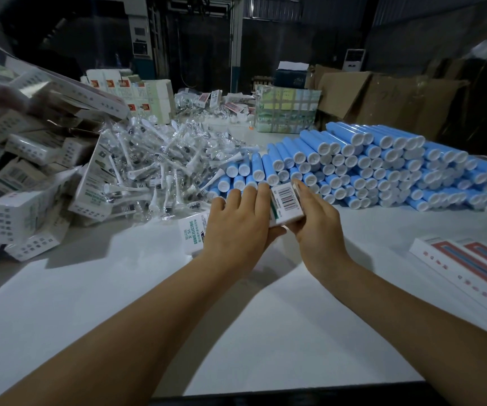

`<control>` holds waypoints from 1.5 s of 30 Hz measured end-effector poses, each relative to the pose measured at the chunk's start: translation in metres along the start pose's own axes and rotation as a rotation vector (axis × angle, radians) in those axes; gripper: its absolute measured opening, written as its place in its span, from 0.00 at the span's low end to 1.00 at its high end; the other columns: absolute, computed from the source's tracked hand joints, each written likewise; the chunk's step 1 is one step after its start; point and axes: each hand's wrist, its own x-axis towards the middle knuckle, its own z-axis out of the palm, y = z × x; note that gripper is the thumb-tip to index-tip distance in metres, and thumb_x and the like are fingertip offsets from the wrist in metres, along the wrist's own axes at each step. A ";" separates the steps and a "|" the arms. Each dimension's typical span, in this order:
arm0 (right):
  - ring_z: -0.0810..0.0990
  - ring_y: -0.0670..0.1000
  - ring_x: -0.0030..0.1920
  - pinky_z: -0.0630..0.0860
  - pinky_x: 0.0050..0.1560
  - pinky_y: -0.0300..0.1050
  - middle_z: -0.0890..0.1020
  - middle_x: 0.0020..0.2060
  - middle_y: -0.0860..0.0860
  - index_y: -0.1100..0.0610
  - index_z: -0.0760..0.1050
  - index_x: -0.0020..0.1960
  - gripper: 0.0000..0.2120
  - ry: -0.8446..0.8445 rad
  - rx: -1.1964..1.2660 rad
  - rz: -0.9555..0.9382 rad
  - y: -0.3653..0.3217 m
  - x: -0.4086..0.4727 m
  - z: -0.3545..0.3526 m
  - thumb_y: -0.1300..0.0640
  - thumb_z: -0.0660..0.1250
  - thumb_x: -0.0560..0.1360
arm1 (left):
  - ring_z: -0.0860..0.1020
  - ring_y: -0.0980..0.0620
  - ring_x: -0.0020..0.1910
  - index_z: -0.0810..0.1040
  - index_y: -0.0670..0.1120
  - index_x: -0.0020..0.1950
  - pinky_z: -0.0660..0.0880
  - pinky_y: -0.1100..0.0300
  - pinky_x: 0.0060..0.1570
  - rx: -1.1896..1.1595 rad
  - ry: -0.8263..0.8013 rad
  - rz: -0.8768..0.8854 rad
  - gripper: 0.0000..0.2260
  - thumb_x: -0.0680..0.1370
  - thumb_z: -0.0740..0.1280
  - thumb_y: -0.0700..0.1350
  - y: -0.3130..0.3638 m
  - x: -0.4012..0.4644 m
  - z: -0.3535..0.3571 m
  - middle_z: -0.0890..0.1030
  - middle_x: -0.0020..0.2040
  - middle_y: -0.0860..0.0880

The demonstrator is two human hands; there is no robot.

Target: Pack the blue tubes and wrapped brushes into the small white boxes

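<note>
White box [284, 205] between hands, contents hidden

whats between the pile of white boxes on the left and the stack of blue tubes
In the head view, a heap of wrapped brushes lies between the white boxes and the blue tubes.

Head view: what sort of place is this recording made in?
Probably a packing station in a warehouse or small factory: a stack of blue tubes, a heap of wrapped brushes and piled small white boxes cover the white table, with cardboard cartons behind.
</note>
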 end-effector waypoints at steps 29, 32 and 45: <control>0.78 0.37 0.53 0.71 0.49 0.24 0.78 0.55 0.43 0.53 0.60 0.75 0.26 -0.110 -0.510 -0.242 0.006 -0.006 0.001 0.63 0.59 0.79 | 0.75 0.44 0.54 0.64 0.40 0.72 0.70 0.51 0.48 0.090 -0.016 0.019 0.35 0.78 0.50 0.66 0.001 -0.001 -0.001 0.75 0.60 0.45; 0.77 0.31 0.49 0.71 0.47 0.24 0.77 0.51 0.37 0.44 0.63 0.70 0.24 -0.139 -0.465 -0.251 0.003 -0.006 0.001 0.63 0.60 0.79 | 0.74 0.45 0.52 0.65 0.41 0.71 0.70 0.52 0.48 0.083 -0.008 0.007 0.34 0.77 0.54 0.67 -0.004 0.000 0.001 0.75 0.58 0.46; 0.76 0.45 0.52 0.73 0.47 0.26 0.70 0.51 0.49 0.65 0.70 0.68 0.20 0.044 -0.517 -0.365 0.008 -0.008 0.001 0.68 0.64 0.77 | 0.73 0.46 0.54 0.62 0.41 0.72 0.69 0.52 0.49 0.091 -0.016 0.020 0.34 0.78 0.54 0.66 0.003 -0.003 0.001 0.74 0.60 0.46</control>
